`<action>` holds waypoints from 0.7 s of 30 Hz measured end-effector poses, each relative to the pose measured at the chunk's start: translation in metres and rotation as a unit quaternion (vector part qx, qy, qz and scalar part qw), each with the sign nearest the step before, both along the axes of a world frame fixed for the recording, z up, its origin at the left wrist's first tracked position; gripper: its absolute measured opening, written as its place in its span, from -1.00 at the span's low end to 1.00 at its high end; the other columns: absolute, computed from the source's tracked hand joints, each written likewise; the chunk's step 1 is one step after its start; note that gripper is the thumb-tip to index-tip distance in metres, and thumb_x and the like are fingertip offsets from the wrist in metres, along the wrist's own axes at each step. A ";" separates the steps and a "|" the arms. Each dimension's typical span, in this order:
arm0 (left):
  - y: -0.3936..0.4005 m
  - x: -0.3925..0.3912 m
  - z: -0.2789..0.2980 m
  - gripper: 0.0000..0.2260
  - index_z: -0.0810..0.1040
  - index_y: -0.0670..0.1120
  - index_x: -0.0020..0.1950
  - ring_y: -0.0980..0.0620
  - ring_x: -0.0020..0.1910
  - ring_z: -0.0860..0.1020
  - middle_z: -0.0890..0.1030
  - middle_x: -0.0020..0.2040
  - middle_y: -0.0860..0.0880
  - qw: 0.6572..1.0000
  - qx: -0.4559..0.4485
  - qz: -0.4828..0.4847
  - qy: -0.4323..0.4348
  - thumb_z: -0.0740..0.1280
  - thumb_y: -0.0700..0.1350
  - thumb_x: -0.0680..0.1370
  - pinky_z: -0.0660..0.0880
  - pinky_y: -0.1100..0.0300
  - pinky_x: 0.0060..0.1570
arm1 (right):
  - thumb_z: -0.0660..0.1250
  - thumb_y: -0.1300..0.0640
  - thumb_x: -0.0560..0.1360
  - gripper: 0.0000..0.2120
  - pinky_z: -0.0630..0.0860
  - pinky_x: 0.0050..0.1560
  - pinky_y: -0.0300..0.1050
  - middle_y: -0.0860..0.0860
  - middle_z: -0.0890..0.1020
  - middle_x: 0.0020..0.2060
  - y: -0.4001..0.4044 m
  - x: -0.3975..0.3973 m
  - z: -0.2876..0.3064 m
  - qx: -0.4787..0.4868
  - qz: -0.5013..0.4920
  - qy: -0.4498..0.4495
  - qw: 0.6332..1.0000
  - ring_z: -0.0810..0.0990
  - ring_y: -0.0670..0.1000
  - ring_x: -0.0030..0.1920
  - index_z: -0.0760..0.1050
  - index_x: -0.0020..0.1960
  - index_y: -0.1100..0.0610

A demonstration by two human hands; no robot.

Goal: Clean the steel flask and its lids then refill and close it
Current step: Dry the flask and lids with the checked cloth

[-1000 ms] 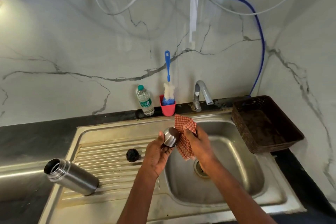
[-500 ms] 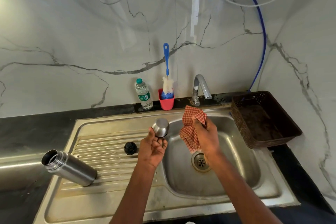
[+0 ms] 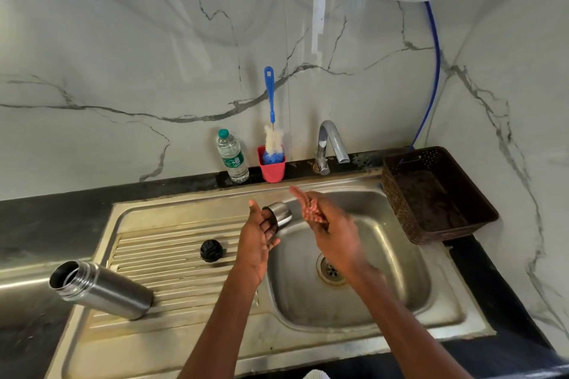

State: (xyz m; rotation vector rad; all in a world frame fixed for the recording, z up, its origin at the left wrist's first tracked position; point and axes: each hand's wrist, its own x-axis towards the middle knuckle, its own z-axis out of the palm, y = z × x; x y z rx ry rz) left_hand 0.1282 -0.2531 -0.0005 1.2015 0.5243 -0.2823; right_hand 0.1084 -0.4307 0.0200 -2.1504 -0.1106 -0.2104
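Note:
The steel flask (image 3: pixel 101 289) lies on its side, open mouth to the left, at the left end of the sink's drainboard (image 3: pixel 172 258). A black inner lid (image 3: pixel 211 250) rests on the drainboard ridges. My left hand (image 3: pixel 258 240) holds the steel cup lid (image 3: pixel 279 214) tilted on its fingertips above the basin's left edge. My right hand (image 3: pixel 331 231) grips a bunched red checked cloth (image 3: pixel 308 208) just right of the lid, apart from it.
The tap (image 3: pixel 329 144) stands behind the basin (image 3: pixel 400 255), with a drain (image 3: pixel 331 269) in its floor. A plastic water bottle (image 3: pixel 232 155) and a red cup (image 3: pixel 272 168) with a blue bottle brush (image 3: pixel 271 120) stand by the wall. A brown basket (image 3: pixel 431 194) sits at the right.
The cloth was pressed on the steel cup lid a second ago; the hands then parted. The lid now lies tilted on my left fingers, and the cloth is bunched in my right hand.

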 end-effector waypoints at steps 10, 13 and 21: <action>-0.023 -0.016 0.019 -0.25 0.71 -0.08 -0.06 0.17 -0.18 0.58 0.69 -0.22 0.09 0.977 0.107 -0.081 -0.166 0.23 0.60 0.40 0.48 0.16 -0.09 | 0.37 0.33 0.50 -0.24 0.51 0.30 -0.19 -0.09 0.36 0.50 0.017 0.005 0.003 -0.059 0.093 0.028 0.994 0.47 0.00 0.40 0.23 0.60 -0.05; -0.025 -0.018 0.021 -0.19 0.70 -0.15 0.06 0.06 -0.14 0.59 0.70 -0.15 0.01 0.977 0.098 -0.077 -0.176 0.27 0.60 0.39 0.48 0.11 -0.08 | 0.44 0.19 0.48 -0.34 0.50 0.15 -0.25 -0.12 0.46 0.32 0.012 0.020 0.025 -0.044 0.098 0.075 0.991 0.51 -0.05 0.28 0.32 0.51 -0.07; -0.019 -0.014 0.029 -0.18 0.73 -0.14 0.10 -0.20 0.08 0.65 0.71 0.03 -0.28 0.984 0.071 -0.083 -0.142 0.23 0.59 0.42 0.51 -0.06 0.13 | 0.55 0.13 0.35 -0.18 0.61 0.18 -0.03 -0.13 0.46 0.37 0.023 0.002 0.013 -0.100 0.050 0.054 0.992 0.55 0.00 0.21 0.27 0.51 -0.15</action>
